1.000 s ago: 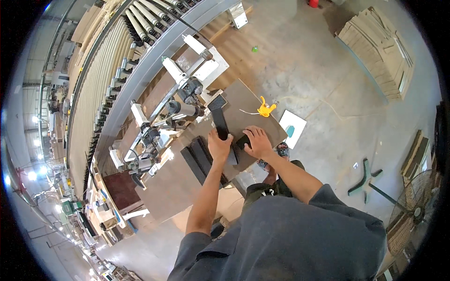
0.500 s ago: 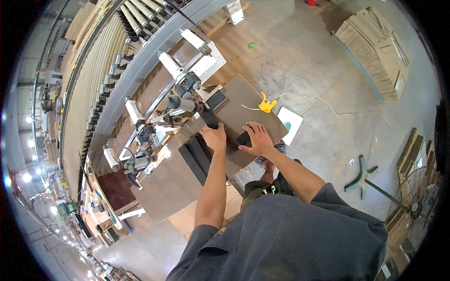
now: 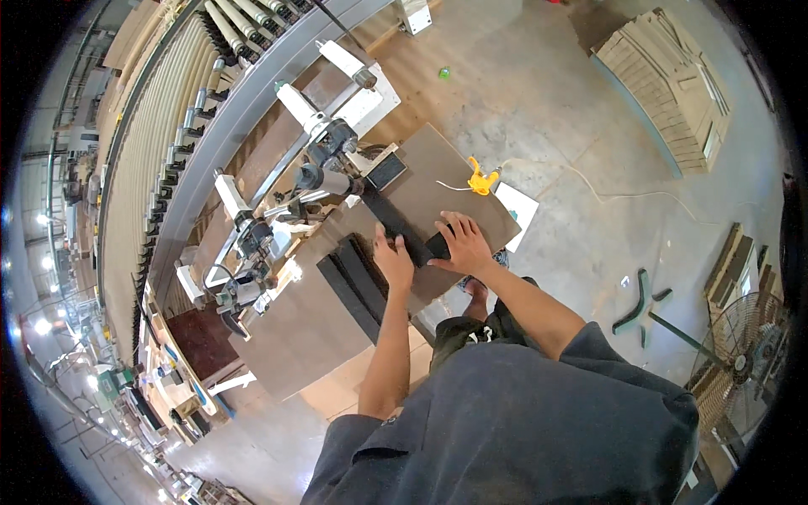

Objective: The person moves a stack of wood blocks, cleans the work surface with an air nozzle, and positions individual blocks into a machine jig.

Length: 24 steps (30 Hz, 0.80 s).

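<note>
A long black strip (image 3: 394,217) lies on the brown work board (image 3: 295,345), its far end beneath a grey-and-white drill unit (image 3: 324,179). My left hand (image 3: 394,263) is at the strip's left edge, thumb and fingers apart, not wrapped round it. To the right of the strip, my right hand (image 3: 465,244) has a short black block (image 3: 438,245) between its thumb and spread fingers. The block's right part is hidden under the palm. Several black strips (image 3: 349,282) lie side by side just left of my left hand.
More drill units (image 3: 244,227) stand along the board's far left side, with a roller conveyor (image 3: 168,160) behind. A yellow air gun (image 3: 481,178) with a pale hose lies at the board's right edge. Stacked panels (image 3: 665,93) and a fan (image 3: 741,362) stand to the right.
My left hand has loosened from the strip and drawn back toward me along it. My right hand stays at the short black block. The view has shifted slightly.
</note>
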Each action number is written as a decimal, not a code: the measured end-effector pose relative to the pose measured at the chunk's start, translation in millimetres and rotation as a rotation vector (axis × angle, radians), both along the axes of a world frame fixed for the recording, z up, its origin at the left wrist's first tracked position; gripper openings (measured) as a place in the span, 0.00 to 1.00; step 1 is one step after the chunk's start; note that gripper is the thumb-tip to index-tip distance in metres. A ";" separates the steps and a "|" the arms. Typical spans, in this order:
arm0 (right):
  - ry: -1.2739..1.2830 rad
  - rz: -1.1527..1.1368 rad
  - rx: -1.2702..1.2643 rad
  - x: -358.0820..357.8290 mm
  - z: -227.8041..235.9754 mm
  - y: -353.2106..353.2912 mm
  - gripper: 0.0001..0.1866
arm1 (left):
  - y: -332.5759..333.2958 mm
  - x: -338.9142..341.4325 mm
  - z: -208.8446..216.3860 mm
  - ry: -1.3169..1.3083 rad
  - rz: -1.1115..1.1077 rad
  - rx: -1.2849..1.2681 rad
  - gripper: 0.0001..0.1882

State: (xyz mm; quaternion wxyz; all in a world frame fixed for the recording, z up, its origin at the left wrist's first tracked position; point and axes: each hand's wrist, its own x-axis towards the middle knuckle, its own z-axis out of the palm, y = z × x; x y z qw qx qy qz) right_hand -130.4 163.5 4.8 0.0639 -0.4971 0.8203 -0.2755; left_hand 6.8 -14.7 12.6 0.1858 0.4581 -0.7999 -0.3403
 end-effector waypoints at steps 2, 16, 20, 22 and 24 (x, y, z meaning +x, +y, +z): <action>0.035 0.007 0.033 0.4 -0.5 -0.4 0.54 | 29.3 19.6 -0.1 0.068 -0.071 -0.043 0.38; 0.062 0.078 0.117 -0.8 0.9 -2.7 0.44 | 87.6 39.6 -4.7 -0.095 -0.080 0.146 0.40; 0.030 0.073 0.144 -0.6 5.5 -3.9 0.45 | 85.7 41.3 -12.1 -0.079 -0.093 0.053 0.40; 0.037 0.077 0.158 -2.1 5.4 -4.4 0.45 | 82.5 41.1 -10.9 -0.097 -0.090 0.062 0.40; 0.041 0.087 0.178 -2.9 5.0 -5.4 0.45 | 81.5 41.5 -8.7 -0.051 -0.104 0.066 0.40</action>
